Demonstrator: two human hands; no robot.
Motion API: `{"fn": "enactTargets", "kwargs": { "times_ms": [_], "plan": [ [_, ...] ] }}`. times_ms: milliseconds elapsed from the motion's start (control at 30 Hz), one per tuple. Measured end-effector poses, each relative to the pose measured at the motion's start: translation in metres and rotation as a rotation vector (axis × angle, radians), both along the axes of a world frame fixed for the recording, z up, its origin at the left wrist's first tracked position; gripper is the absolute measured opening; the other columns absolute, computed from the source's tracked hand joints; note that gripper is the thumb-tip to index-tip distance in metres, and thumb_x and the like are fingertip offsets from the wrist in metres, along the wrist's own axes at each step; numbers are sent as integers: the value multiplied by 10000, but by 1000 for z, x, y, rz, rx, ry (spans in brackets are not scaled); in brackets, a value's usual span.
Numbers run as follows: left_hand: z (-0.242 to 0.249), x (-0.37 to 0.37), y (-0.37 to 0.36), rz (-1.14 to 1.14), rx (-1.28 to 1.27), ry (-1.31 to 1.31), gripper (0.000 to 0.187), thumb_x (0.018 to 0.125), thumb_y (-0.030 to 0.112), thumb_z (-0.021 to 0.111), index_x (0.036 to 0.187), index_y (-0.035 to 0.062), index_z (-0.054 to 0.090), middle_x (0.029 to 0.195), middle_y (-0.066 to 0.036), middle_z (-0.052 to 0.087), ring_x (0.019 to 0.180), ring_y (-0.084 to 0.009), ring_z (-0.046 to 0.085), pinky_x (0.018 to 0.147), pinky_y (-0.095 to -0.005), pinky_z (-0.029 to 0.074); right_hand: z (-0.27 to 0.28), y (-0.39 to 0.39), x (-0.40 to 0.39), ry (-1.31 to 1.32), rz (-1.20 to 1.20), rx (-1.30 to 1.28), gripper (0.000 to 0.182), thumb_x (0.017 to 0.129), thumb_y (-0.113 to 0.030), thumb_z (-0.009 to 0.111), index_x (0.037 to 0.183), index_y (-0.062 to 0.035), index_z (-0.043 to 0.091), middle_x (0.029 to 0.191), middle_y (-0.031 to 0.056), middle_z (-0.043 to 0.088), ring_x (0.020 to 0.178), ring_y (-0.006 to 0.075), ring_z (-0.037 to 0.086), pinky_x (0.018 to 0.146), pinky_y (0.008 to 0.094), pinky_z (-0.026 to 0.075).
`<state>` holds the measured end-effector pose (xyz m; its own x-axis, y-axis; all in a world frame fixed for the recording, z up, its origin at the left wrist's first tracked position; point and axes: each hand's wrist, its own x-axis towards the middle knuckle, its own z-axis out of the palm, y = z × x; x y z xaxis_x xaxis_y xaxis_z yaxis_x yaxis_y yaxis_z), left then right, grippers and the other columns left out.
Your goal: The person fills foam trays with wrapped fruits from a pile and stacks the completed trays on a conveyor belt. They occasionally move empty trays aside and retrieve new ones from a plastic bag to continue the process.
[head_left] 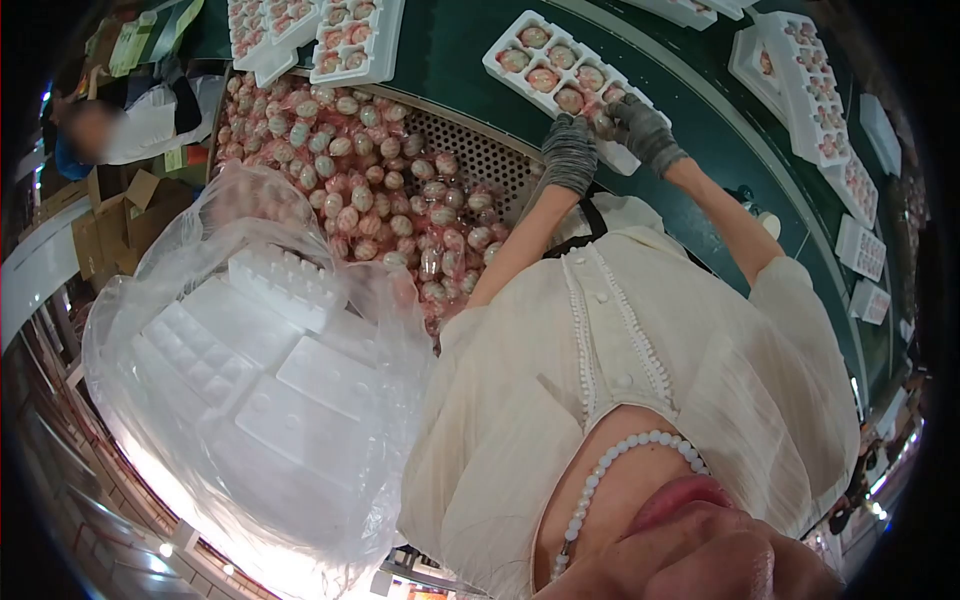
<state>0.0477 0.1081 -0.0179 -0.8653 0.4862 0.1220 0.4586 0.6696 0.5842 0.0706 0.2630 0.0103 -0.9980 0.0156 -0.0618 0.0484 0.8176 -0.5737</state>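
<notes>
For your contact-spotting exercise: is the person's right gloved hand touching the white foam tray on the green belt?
Touching. In the head view, the right hand lies on the tray's near end, its grey-gloved fingers overlapping the compartments with no visible gap.

No readable text, label, brand, number or sign anywhere. Wrappers on the eggs [380,190] too small and blurred to read. Trays [560,70] plain white, unmarked.

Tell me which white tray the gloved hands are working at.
The tray on the green belt, part-filled with wrapped eggs; both gloved hands rest at its near edge.
</notes>
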Motion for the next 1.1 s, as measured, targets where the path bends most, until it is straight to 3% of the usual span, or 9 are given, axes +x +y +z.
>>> {"fn": "enactTargets", "kwargs": {
  "times_ms": [67,167,467,567,633,767,833,967,1100],
  "plan": [
    [21,-4,6,-101,-229,-176,279,691,99,475,953,8,507,913,-192,519,856,-330,516,758,-397,419,1,4,-5,-216,-26,-51,281,681,-242,619,866,-36,577,813,162,554,785,306,532,680,379,423],
    [0,11,6,-14,-48,9,321,684,92,484,996,14,483,886,-180,514,843,-328,514,737,-396,423,10,6,-12,-219,38,3,270,668,-245,619,855,-53,586,791,156,556,767,308,535,685,378,428],
    [1,15,-3,-42,-37,-105,350,707,51,444,1057,51,456,860,-200,519,776,-339,523,714,-388,430,-9,-16,-27,-220,265,439,222,634,-229,614,826,-115,617,849,139,567,783,292,553,684,377,447],
    [-34,14,-15,-158,79,-90,351,712,54,451,1063,56,472,840,-168,548,732,-334,530,733,-367,434,-19,-10,-28,-485,228,373,228,673,-216,604,881,-123,585,954,166,499,768,293,545,675,355,437],
    [-38,10,-44,-10,649,-260,352,702,80,491,1053,51,482,842,-152,552,794,-321,517,746,-364,427,-21,-14,-23,-366,155,277,229,685,-232,601,883,-117,586,903,161,516,727,292,551,642,356,438],
    [-88,29,-123,376,-23,-190,401,690,185,553,1061,52,478,973,-152,524,945,-300,475,812,-390,386,-20,-18,-17,-245,183,453,223,672,-235,612,823,-73,586,763,139,555,721,290,556,645,370,436],
    [-99,32,-150,364,-406,-247,441,693,247,562,1076,48,471,1071,-153,488,994,-311,462,857,-403,359,-19,-17,-19,-251,199,442,222,676,-236,610,826,-73,585,757,140,561,715,286,557,643,368,437],
    [-127,25,-187,192,-468,-454,454,707,273,552,1107,78,460,1120,-154,465,1053,-307,437,882,-395,347,-13,-12,-20,-324,186,347,231,687,-227,610,859,-74,589,748,145,576,717,279,556,649,355,435],
    [-167,17,-196,145,-524,-450,360,646,209,573,986,98,534,994,-151,547,946,-294,525,770,-379,432,-12,-18,-11,-255,106,261,251,703,-217,608,901,-65,590,758,144,581,721,277,556,680,351,428]
  ]
}}
